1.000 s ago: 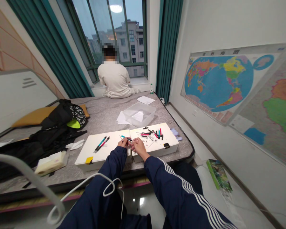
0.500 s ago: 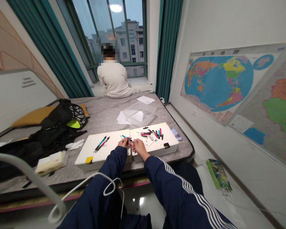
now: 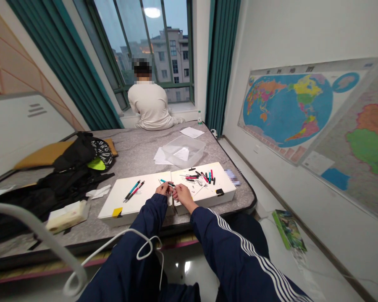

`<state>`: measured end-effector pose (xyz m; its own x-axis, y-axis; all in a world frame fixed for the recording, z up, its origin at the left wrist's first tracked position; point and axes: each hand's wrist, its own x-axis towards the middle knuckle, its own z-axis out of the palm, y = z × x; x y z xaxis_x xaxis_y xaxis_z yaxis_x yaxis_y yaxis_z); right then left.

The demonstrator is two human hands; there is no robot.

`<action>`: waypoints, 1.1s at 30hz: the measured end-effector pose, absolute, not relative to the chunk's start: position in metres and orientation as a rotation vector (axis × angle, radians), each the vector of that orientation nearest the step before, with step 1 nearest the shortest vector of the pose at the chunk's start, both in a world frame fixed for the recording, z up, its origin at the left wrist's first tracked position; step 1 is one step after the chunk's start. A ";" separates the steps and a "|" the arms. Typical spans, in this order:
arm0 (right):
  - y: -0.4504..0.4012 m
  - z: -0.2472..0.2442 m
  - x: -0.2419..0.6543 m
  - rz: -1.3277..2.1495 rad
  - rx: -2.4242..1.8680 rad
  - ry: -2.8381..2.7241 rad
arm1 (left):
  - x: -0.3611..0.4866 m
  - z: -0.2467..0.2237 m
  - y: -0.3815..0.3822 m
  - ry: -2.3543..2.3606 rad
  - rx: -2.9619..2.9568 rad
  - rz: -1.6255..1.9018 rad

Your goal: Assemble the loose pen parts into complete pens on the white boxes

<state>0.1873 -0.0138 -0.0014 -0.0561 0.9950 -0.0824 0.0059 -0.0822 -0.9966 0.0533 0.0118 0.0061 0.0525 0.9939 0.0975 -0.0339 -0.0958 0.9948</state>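
My left hand (image 3: pixel 164 189) is closed on a teal and black pen (image 3: pixel 167 183) above the inner edge of the left white box (image 3: pixel 113 201). Right beside it, my right hand (image 3: pixel 183 194) has its fingers pinched near the pen's end; what they hold is too small to make out. Two assembled pens, one teal (image 3: pixel 132 190) and one red (image 3: pixel 135 191), lie side by side on the left box. On the right white box (image 3: pixel 204 201) several black, red and teal pen parts (image 3: pixel 204 176) are spread out with thin pieces.
Behind the boxes are a clear plastic bin (image 3: pixel 189 157) and paper sheets (image 3: pixel 191 132). Black bags (image 3: pixel 66 176) and a tissue pack (image 3: pixel 67 214) lie left. A person (image 3: pixel 149 105) sits by the window. A white cable (image 3: pixel 113 239) loops over my left sleeve.
The view has shifted very slightly. Both hands stay together at the pen, with hardly any visible movement.
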 end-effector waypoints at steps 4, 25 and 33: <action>-0.015 0.001 0.188 1.335 -1.219 -1.185 | 0.052 0.006 0.012 1.097 1.275 1.246; 0.003 0.005 0.222 0.939 -1.272 -1.323 | 0.055 -0.004 0.014 1.161 1.290 1.337; -0.005 0.009 0.229 0.768 -1.272 -1.518 | 0.056 0.002 0.012 1.247 1.347 1.187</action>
